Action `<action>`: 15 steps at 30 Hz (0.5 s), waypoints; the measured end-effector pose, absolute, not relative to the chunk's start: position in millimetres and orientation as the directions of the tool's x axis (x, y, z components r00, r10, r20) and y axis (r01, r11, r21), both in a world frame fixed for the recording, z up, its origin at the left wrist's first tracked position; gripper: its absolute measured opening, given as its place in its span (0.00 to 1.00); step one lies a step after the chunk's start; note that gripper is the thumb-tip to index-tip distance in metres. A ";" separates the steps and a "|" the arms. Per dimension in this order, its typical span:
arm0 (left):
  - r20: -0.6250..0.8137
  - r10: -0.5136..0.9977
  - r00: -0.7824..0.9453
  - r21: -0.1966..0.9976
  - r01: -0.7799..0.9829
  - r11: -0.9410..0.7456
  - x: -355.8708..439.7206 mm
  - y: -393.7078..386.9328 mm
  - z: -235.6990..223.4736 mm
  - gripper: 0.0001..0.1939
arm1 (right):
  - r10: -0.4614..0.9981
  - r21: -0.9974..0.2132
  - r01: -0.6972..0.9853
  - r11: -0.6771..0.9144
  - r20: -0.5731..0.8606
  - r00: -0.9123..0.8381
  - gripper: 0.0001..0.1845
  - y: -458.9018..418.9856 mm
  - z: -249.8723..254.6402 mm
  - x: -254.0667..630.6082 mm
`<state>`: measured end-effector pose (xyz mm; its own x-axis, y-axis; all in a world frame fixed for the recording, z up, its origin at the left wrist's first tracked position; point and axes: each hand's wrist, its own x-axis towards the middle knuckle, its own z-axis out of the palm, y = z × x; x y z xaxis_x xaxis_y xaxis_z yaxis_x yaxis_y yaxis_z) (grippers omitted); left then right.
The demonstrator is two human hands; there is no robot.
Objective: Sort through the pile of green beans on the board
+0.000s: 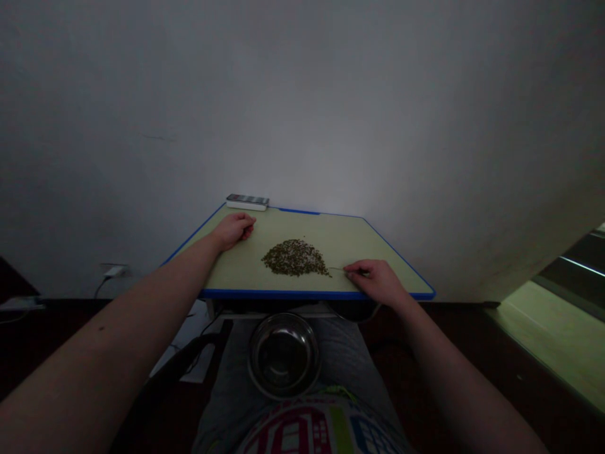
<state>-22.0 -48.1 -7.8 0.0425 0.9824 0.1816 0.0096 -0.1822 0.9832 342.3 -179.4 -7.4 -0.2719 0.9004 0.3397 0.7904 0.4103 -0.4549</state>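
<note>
The left hand [233, 231] curls loosely, contents unclear, while the right hand [379, 280] pinches a thin tool [336, 268] whose careless flick could scatter small grains [292, 258] off the table [345, 236].

The table [340, 243] had a smooth, pale, matt top and a blue, plastic-looking edge. Below the table, my bowl [283, 356] was glossy, smooth metal, set on the soft, matt grey cloth of my trousers [236, 378]. Behind the table, the wall [302, 113] looked matt, faintly marked.
</note>
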 end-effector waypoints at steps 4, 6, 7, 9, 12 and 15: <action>0.191 0.981 0.041 0.982 -0.003 -0.191 -22.1 -47.0 -8.5 0.10 | 0.898 -0.454 0.793 0.406 0.359 -0.254 0.12 -193.7 -12.2 350.1; 0.192 0.980 0.041 0.981 0.001 -0.193 -22.0 -46.9 -8.1 0.10 | 0.885 -0.453 0.781 0.430 0.384 -0.264 0.12 -202.8 -14.4 352.8; 0.191 0.981 0.040 0.982 0.004 -0.191 -22.1 -46.7 -8.0 0.10 | 0.876 -0.447 0.776 0.445 0.397 -0.274 0.12 -206.7 -15.0 352.8; 0.184 0.982 0.037 0.983 0.006 -0.185 -22.4 -46.1 -8.1 0.10 | 0.859 -0.420 0.774 0.474 0.415 -0.301 0.12 -211.9 -14.9 350.0; 0.180 0.983 0.039 0.984 -0.005 -0.180 -23.5 -44.4 -9.4 0.10 | 0.835 -0.357 0.781 0.512 0.422 -0.354 0.12 -214.2 -12.4 341.1; 0.179 0.983 0.049 0.984 -0.008 -0.179 -24.3 -43.7 -10.6 0.10 | 0.815 -0.294 0.792 0.535 0.428 -0.392 0.13 -213.8 -10.2 332.1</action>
